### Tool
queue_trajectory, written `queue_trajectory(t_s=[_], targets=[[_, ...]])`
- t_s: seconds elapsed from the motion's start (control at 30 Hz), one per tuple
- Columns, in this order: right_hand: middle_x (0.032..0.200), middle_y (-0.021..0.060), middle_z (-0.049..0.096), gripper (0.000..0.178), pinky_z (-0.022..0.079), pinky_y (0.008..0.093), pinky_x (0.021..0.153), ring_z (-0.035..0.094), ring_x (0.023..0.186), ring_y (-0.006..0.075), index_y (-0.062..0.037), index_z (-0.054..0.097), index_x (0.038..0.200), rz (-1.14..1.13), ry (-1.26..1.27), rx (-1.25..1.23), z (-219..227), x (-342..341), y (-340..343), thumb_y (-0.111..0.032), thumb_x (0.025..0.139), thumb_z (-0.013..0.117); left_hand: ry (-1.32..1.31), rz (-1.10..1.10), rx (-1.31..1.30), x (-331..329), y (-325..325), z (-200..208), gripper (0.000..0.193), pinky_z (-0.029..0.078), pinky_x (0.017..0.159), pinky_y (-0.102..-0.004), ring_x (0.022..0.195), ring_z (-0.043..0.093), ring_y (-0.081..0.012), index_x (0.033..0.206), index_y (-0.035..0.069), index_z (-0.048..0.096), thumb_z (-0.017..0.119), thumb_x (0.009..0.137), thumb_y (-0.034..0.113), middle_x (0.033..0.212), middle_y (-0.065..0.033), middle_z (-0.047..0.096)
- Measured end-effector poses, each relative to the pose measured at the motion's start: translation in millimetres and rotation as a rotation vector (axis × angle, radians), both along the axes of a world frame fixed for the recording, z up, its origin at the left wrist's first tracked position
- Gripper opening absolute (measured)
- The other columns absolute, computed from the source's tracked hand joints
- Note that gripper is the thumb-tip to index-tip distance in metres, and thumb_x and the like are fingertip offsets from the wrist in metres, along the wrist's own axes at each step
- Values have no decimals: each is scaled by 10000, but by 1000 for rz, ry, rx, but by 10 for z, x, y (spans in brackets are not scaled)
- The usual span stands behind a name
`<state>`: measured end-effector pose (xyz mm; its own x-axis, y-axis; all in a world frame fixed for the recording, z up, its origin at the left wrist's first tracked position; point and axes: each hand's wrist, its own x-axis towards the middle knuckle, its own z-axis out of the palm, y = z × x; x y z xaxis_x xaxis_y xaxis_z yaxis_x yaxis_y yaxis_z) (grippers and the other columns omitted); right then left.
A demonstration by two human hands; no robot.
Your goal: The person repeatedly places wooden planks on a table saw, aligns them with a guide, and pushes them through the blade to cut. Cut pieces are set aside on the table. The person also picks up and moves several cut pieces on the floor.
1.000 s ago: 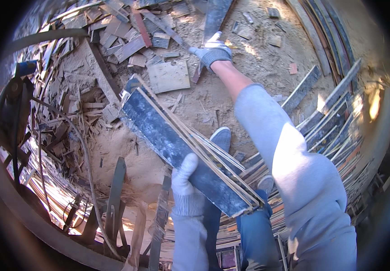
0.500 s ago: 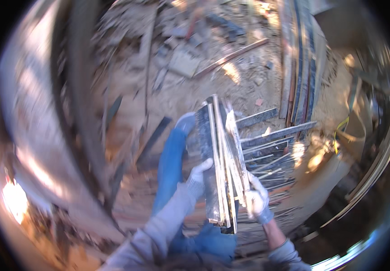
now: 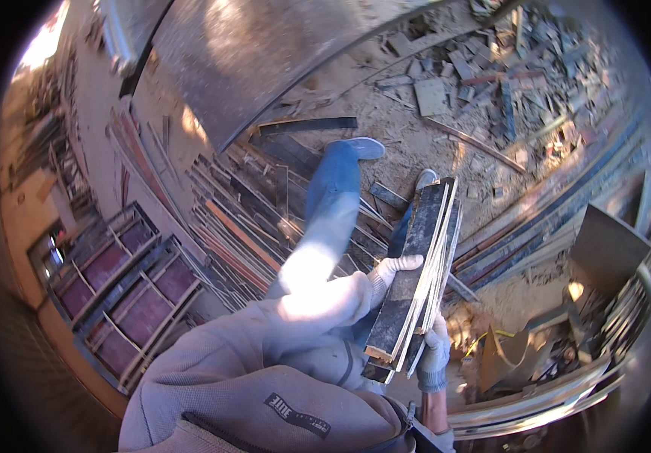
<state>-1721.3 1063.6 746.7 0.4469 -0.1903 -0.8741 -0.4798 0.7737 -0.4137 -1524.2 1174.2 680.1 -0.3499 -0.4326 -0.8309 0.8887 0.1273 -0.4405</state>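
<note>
A stack of narrow wooden strips (image 3: 414, 275), black-faced with pale cut edges, is carried in front of my body, tilted with its far end to the right. My left hand (image 3: 392, 273), in a white knit glove, grips the stack's left side with the thumb lying over the black face. My right hand (image 3: 435, 349), gloved too, is closed round the right side near the close end. Its fingertips are partly hidden by the strips. Both ends of the bundle stick out past my hands.
Long strips (image 3: 235, 226) cover the ground left of my legs. A large panel (image 3: 265, 53) leans at the upper left, above framed purplish panels (image 3: 121, 279). Scrap pieces (image 3: 484, 98) litter the dirt beyond my feet. Long boards (image 3: 544, 211) lie at right, near a bent sheet (image 3: 608, 245).
My body and view have turned to the left. The stack stays in both hands, now tilted to the right, and my legs have moved in a stride.
</note>
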Motion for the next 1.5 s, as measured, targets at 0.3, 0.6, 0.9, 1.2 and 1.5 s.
queue_trajectory(t_s=[0.3,0.6,0.9,1.2,1.5], targets=[[1222,75,713,458,516,311,990,646,1113,130,24,645,1401,844,-20,13,243,470,-1010,-318,1109,559,-141,438,276,-611,249,208,663,524,1058,-444,1115,703,-336,1305,-14,706,854,852,446,1230,-192,764],[985,128,755,422,597,307,738,733,842,178,3,592,1414,1124,12,86,209,1225,-729,-313,1141,531,-642,1266,206,-775,1826,1042,742,651,928,-519,1166,709,-336,1475,18,553,743,952,510,1334,-234,672],[1284,134,712,704,521,343,1048,677,1160,203,4,422,1603,1566,-807,-22,1013,2856,1573,-481,1112,560,-1169,1453,193,-156,3048,1845,1121,566,1100,-556,1364,592,-397,1607,28,388,898,782,589,1513,-204,553],[1407,35,654,634,492,310,1090,590,1271,125,-43,470,1610,987,-830,-138,2031,3814,3582,-152,1043,732,-1346,1133,-353,1882,4676,2220,1235,486,1177,-600,1452,507,-421,1646,92,350,976,676,529,1605,-215,467],[687,50,638,485,402,295,408,531,448,132,-94,649,1149,810,-481,4,2370,4894,3933,-543,1128,469,-1240,1087,-20,3323,5962,2252,825,481,1153,-542,1307,611,-363,1552,44,506,764,934,526,1452,-172,629]])
